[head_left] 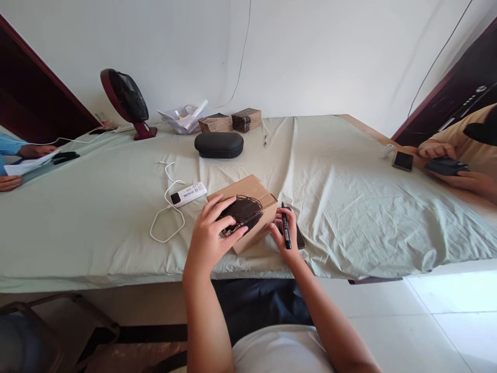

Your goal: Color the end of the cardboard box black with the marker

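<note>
Cardboard box (248, 204), near desk (349, 207) edge: top partly blacked over, rest bare. Left hand (212, 235) spread on box; right hand (285, 233) grips marker (286, 230).

The cardboard box (248, 207) lies on the counter (349, 207) near its front edge. The marker (286, 230) is at 3 o'clock of it, the power bank (189, 194) at 9 o'clock, the zipped case (219, 144) at 12 o'clock, the fan (128, 101) at 10 o'clock.

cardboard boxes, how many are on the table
3. One cardboard box, its top scribbled black, lies under the left hand near the front edge. Two small boxes sit side by side at the back by the wall. Others may be hidden.
</note>
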Demonstrator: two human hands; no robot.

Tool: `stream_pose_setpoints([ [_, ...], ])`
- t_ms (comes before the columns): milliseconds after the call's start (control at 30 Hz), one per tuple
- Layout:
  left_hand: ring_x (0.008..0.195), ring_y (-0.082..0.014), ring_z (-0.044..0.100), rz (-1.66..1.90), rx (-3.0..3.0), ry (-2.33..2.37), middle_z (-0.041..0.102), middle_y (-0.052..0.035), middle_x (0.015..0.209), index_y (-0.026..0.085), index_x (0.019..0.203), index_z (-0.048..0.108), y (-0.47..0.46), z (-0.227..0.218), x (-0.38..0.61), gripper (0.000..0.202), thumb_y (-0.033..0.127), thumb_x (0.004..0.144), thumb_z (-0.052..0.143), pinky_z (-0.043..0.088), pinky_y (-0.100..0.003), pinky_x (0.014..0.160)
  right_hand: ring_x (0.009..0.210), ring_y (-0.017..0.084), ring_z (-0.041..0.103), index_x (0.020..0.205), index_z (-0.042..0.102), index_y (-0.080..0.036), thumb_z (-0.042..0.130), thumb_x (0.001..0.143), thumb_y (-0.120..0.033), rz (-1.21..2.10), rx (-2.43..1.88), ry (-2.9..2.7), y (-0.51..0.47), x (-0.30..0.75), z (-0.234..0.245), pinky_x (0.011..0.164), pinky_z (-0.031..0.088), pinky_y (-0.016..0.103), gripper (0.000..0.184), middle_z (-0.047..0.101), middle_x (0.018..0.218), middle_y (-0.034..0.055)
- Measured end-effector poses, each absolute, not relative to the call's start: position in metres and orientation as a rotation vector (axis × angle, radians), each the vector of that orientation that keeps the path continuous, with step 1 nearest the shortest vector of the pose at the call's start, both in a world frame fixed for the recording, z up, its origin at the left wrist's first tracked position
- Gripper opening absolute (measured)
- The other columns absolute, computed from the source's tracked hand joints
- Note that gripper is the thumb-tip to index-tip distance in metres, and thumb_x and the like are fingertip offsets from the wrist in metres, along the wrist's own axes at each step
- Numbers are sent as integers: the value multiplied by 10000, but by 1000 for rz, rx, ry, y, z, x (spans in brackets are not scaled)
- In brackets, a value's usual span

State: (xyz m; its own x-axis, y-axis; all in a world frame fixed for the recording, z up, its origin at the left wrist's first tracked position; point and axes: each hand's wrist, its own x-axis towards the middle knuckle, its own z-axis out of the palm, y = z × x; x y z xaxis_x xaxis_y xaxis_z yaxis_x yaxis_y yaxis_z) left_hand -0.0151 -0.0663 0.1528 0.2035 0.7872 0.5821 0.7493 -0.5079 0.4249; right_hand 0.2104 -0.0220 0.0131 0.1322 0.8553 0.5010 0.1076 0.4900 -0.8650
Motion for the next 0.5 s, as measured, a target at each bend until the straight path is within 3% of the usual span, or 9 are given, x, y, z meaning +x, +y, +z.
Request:
stream_pose_setpoints([
  [167, 1304, -254, 660, 1698, 1941, 1630, 764, -101, 1261, 228, 738, 602, -52, 139, -24, 304, 359, 1008, 649, 491, -458, 1197, 1040, 266, 723, 1312, 543, -266, 621, 1039, -415, 742, -884, -1279, -23, 215, 11, 954, 597, 488, 321, 684, 1249, 120],
  [300, 1223, -263, 699, 2000, 1482, 1752, 773, -102, 1222, 214, 711, 628, -44, 122, -33, 324, 410, 960, 695, 521, -428, 1129, 1040, 260, 728, 1298, 541, -253, 617, 1046, -440, 773, -907, -1248, -20, 218, 7, 980, 582, 494, 323, 700, 1225, 118],
  [433, 1110, -264, 727, 2320, 1149, 1593, 800, -95, 1112, 194, 660, 661, -31, 103, -43, 328, 392, 898, 766, 559, -378, 989, 1010, 236, 729, 1297, 542, -255, 624, 1049, -418, 797, -937, -1242, -17, 217, 4, 987, 572, 458, 308, 715, 1204, 101],
  [500, 1097, -257, 720, 2382, 1034, 1525, 797, -93, 1102, 186, 680, 675, -24, 93, -48, 341, 433, 893, 774, 556, -373, 993, 1002, 236, 728, 1308, 541, -260, 615, 1056, -421, 808, -967, -1257, -18, 216, 3, 991, 568, 450, 308, 721, 1206, 98],
])
